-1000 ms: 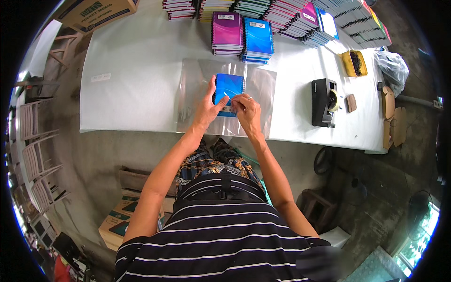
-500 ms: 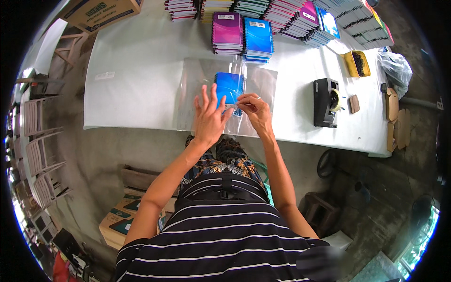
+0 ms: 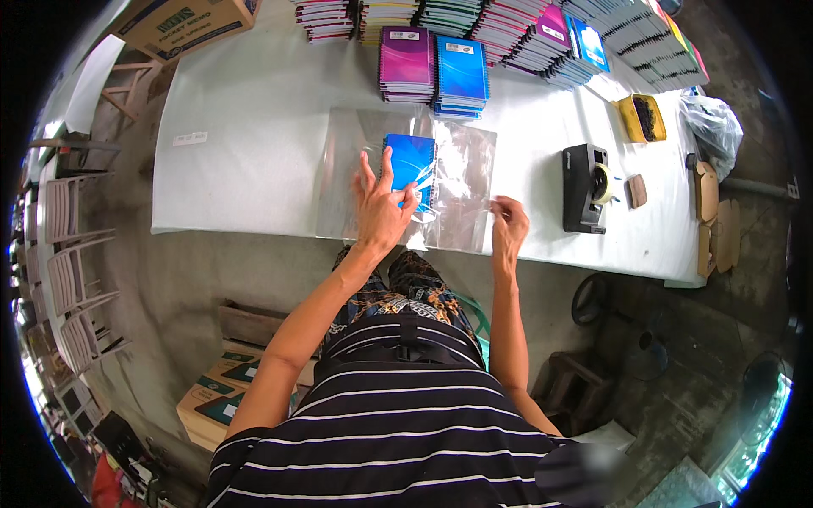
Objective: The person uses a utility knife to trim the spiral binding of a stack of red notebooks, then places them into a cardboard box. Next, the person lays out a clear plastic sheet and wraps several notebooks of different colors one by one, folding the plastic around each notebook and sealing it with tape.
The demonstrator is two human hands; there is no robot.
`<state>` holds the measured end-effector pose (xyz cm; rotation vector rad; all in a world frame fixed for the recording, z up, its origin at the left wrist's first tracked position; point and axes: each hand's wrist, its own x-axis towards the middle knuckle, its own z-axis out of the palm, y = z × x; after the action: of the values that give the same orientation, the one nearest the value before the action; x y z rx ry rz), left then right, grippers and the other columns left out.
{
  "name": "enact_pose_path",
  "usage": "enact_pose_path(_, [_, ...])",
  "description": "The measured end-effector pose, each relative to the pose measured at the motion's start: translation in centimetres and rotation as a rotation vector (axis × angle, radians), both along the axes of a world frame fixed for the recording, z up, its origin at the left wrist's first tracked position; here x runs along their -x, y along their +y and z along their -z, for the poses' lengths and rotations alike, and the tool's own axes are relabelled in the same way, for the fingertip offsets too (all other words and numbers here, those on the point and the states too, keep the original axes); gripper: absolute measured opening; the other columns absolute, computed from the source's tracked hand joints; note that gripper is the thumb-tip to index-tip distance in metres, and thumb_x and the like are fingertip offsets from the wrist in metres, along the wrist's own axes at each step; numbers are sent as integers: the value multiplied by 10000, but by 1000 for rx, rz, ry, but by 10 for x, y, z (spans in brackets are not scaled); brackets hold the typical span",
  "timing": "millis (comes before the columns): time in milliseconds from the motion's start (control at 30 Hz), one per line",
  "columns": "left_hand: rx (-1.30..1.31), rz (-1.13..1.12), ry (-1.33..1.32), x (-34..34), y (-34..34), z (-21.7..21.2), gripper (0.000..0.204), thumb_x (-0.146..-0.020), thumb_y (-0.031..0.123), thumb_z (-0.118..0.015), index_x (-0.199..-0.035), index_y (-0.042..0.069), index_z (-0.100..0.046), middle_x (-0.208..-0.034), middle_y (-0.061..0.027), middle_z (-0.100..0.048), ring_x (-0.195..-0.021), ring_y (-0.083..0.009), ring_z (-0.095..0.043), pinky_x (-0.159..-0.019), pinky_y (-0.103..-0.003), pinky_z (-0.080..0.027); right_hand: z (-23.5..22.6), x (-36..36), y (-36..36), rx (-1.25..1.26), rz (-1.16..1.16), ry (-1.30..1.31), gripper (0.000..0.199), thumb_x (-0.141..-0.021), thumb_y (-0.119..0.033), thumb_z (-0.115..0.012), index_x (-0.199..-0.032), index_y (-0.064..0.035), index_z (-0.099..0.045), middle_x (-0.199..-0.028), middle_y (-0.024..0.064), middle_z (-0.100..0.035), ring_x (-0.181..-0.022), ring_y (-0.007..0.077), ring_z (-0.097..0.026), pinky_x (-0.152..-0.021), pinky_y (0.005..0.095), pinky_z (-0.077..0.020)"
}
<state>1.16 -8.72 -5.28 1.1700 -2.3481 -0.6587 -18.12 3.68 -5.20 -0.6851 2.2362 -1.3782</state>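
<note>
Glossy plastic sheet, shiny notebook cover; smooth, perhaps plastic tablecloth

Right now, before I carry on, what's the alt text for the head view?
A person's left grip is over a blue notebook, with clear plastic spread around it on a white-covered table; the right grip is near the plastic's right edge. Stacked notebooks stand beyond, and a black tape dispenser sits to the right.

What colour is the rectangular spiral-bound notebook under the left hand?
The rectangular spiral-bound notebook has a blue cover, showing best in the head view.
</note>
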Motion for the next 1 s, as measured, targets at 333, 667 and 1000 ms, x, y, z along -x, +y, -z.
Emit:
enact_pose_path(333, [-207, -180, 286, 5, -12, 23, 767, -923, 282, -605, -1501, 29, -167, -1495, -322, -246, -1361, -430, -336, -1031, -430, -416, -11, -51, -38, 13, -881, 766, 470, -690, 118, -545, -1106, -71, -657, -1201, 45, -603, -1220, 235, -496, -1082, 483, -309])
enact_pose_path(667, [-379, -194, 260, 12, -23, 44, 707, -949, 355, -549, -1445, -48, -247, -1433, -309, -366, -1259, -435, -453, -993, -440, -449, -17, -39, -38, 8, -945, 749, 575, -705, 146, -524, -1204, -118, -634, -1288, 18, -575, -1250, 226, -484, -1098, 493, -282])
enact_pose_path(1000, [-402, -192, 325, 11, -23, 44, 598, -973, 216, -518, -1446, -37, -253, -1448, -303, -345, -1287, -436, -419, -1004, -422, -442, -1, -34, -44, -1, -1018, 801, 658, -682, 121, -563, -1284, -144, -589, -1375, -29, -518, -1327, 219, -401, -1149, 520, -210])
